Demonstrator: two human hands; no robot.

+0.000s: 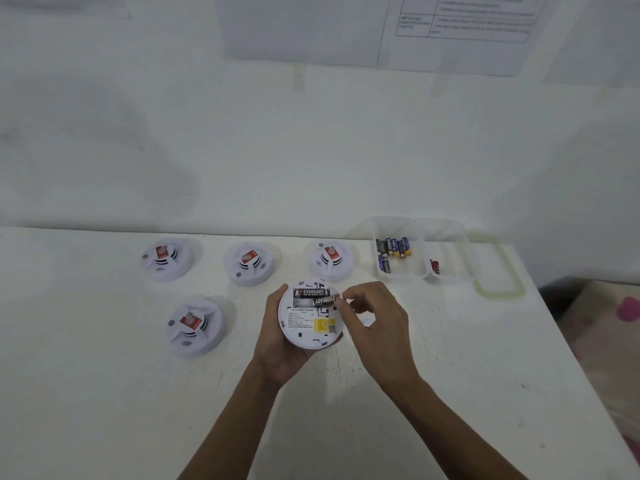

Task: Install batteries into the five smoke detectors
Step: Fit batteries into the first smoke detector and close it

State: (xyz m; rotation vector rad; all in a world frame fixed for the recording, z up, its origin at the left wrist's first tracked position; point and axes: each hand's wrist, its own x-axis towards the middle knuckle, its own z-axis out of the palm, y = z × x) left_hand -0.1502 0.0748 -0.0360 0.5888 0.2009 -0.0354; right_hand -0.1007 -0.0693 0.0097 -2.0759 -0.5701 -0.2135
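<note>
My left hand (277,344) grips a white smoke detector (308,327) turned back side up, just above the table. One black battery (311,293) lies in its open compartment. My right hand (374,317) pinches a second black battery (325,301), tilted over the slot beside the first. Several more detectors sit face up on the table: three in a row at the back (166,259) (250,263) (330,259) and one at the front left (194,329).
A clear plastic tray (401,275) at the back right holds several loose batteries (393,249). A second clear container (446,258) and a green-rimmed lid (498,289) lie right of it. The white table (104,393) ends at the right (568,358); a wall stands behind.
</note>
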